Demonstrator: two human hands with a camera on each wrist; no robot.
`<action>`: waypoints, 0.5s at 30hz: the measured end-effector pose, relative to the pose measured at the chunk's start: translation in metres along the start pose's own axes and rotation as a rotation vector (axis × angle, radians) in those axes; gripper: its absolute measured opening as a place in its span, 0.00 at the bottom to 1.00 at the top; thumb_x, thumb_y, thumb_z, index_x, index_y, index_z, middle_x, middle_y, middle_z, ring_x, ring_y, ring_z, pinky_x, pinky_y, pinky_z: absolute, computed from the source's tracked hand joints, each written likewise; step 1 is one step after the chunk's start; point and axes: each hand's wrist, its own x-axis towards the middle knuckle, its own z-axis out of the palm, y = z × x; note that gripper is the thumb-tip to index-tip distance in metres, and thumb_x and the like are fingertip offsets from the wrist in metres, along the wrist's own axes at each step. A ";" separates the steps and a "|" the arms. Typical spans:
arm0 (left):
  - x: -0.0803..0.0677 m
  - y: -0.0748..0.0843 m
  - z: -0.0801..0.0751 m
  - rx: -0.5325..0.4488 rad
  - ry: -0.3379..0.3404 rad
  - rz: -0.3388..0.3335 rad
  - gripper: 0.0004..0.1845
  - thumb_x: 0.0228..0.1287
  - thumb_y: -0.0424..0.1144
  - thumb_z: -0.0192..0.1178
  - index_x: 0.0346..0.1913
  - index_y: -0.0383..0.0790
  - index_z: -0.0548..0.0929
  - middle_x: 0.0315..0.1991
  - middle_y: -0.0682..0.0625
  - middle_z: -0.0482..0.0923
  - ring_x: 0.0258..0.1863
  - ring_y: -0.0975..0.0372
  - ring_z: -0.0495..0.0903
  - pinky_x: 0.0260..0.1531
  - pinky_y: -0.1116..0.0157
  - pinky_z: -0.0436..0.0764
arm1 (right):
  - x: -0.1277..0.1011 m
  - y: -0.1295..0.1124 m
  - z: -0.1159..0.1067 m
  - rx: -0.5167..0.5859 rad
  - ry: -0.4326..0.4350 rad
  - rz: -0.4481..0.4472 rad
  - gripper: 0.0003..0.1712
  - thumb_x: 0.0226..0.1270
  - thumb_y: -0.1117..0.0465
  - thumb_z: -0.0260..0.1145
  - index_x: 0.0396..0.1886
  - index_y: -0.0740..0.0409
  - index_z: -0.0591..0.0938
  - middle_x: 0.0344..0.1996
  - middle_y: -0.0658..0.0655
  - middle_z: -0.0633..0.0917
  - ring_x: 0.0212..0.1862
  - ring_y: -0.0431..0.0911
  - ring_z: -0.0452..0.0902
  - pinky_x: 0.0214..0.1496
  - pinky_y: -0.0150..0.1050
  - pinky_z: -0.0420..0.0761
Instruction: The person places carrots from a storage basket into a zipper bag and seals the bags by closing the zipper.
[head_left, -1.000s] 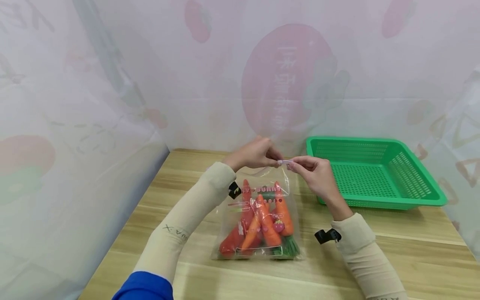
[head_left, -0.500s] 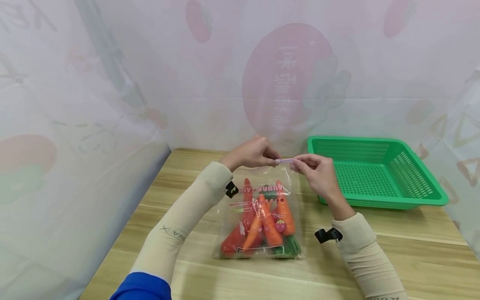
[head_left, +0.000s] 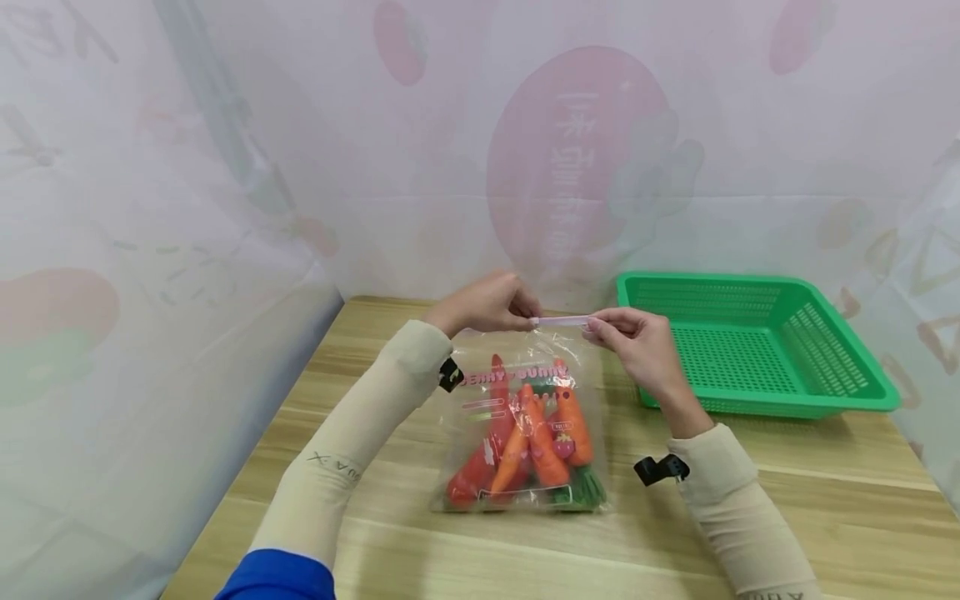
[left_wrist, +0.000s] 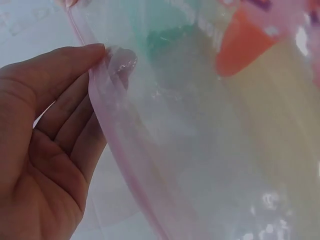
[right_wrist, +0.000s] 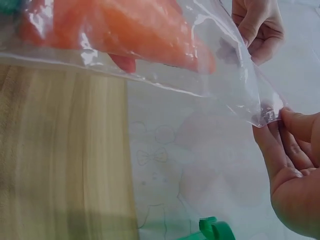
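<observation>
A clear zip bag (head_left: pixel 467 442) with pink print stands on the table, its pink-edged top strip (head_left: pixel 562 321) pulled straight. Inside lie several orange carrots (head_left: pixel 550 458) with green tops, and a long red vegetable (head_left: pixel 480 471) whose kind is unclear. My left hand (head_left: pixel 491 304) pinches the strip between thumb and fingers, left of its middle; the left wrist view shows the thumb (left_wrist: pixel 87 55) pressed on the plastic. At the bag's right top corner, my right hand (head_left: pixel 637 346) pinches the plastic, also visible in the right wrist view with its thumb (right_wrist: pixel 298 122) on the corner.
A green plastic basket (head_left: pixel 750 402) with mesh sides stands to the right, close to my right hand. The wooden table (head_left: pixel 405 550) ends at a pale printed curtain (head_left: pixel 420 200) behind and on both sides.
My left hand has slid leftward along the strip, away from the right hand, so more of the strip shows between them. The right hand stays nearly in place at the corner.
</observation>
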 end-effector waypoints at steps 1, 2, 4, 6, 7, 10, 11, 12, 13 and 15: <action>0.001 0.000 0.001 -0.007 -0.004 -0.002 0.09 0.70 0.32 0.68 0.49 0.32 0.92 0.43 0.44 0.93 0.44 0.59 0.92 0.50 0.68 0.88 | 0.000 0.001 0.000 0.008 -0.002 0.004 0.16 0.76 0.61 0.69 0.52 0.72 0.87 0.40 0.57 0.94 0.43 0.39 0.93 0.51 0.40 0.89; 0.001 -0.001 0.001 -0.017 -0.009 -0.004 0.10 0.70 0.31 0.68 0.49 0.31 0.91 0.44 0.44 0.93 0.45 0.58 0.92 0.51 0.68 0.88 | -0.001 0.002 0.001 0.016 -0.003 0.007 0.17 0.76 0.61 0.69 0.52 0.73 0.86 0.39 0.55 0.94 0.43 0.39 0.93 0.51 0.39 0.89; 0.002 -0.002 0.002 -0.036 -0.019 0.002 0.10 0.70 0.30 0.68 0.50 0.31 0.91 0.45 0.43 0.93 0.46 0.57 0.92 0.52 0.68 0.88 | -0.003 0.003 0.002 0.029 -0.001 0.006 0.17 0.76 0.61 0.69 0.53 0.73 0.86 0.39 0.53 0.94 0.43 0.39 0.93 0.51 0.38 0.89; 0.001 -0.004 0.003 -0.049 -0.025 0.010 0.10 0.69 0.30 0.68 0.51 0.30 0.91 0.45 0.43 0.93 0.47 0.57 0.92 0.52 0.68 0.88 | -0.004 0.004 0.003 0.030 0.002 -0.005 0.17 0.75 0.62 0.69 0.53 0.74 0.86 0.39 0.53 0.94 0.43 0.39 0.92 0.50 0.37 0.89; 0.001 -0.005 0.004 -0.049 -0.025 0.012 0.10 0.70 0.30 0.68 0.50 0.30 0.91 0.44 0.43 0.93 0.46 0.57 0.92 0.52 0.68 0.88 | -0.004 0.004 0.003 0.029 0.000 -0.012 0.17 0.75 0.62 0.69 0.52 0.74 0.86 0.39 0.53 0.94 0.43 0.39 0.92 0.50 0.38 0.89; -0.002 -0.008 0.004 -0.053 -0.025 0.008 0.09 0.69 0.30 0.69 0.49 0.30 0.91 0.42 0.44 0.93 0.44 0.58 0.93 0.50 0.68 0.89 | -0.003 0.003 0.004 0.022 -0.001 -0.033 0.16 0.75 0.63 0.69 0.51 0.73 0.86 0.38 0.55 0.93 0.42 0.39 0.93 0.50 0.39 0.90; -0.003 -0.008 0.003 -0.055 -0.025 0.003 0.09 0.69 0.30 0.69 0.48 0.31 0.91 0.41 0.44 0.93 0.43 0.58 0.93 0.49 0.68 0.89 | -0.003 0.003 0.005 0.016 -0.002 -0.038 0.15 0.75 0.63 0.69 0.51 0.73 0.87 0.39 0.57 0.93 0.42 0.39 0.93 0.50 0.39 0.90; -0.004 -0.008 0.003 -0.055 -0.025 0.000 0.09 0.69 0.31 0.69 0.48 0.31 0.92 0.41 0.45 0.93 0.42 0.58 0.93 0.48 0.68 0.89 | -0.003 0.002 0.005 0.009 -0.002 -0.043 0.14 0.75 0.64 0.69 0.50 0.72 0.87 0.39 0.58 0.93 0.42 0.39 0.93 0.50 0.39 0.90; -0.004 -0.008 0.003 -0.056 -0.026 -0.003 0.08 0.69 0.31 0.70 0.47 0.32 0.92 0.40 0.45 0.93 0.42 0.58 0.93 0.47 0.68 0.89 | -0.003 0.002 0.005 0.004 -0.002 -0.045 0.14 0.75 0.64 0.69 0.50 0.72 0.87 0.39 0.59 0.93 0.42 0.38 0.93 0.49 0.39 0.90; -0.006 -0.008 0.002 -0.065 -0.031 -0.008 0.08 0.69 0.31 0.70 0.47 0.32 0.92 0.40 0.46 0.93 0.42 0.57 0.93 0.47 0.68 0.89 | -0.003 0.002 0.005 -0.003 0.000 -0.050 0.13 0.75 0.64 0.69 0.50 0.72 0.87 0.40 0.61 0.93 0.41 0.38 0.92 0.49 0.37 0.90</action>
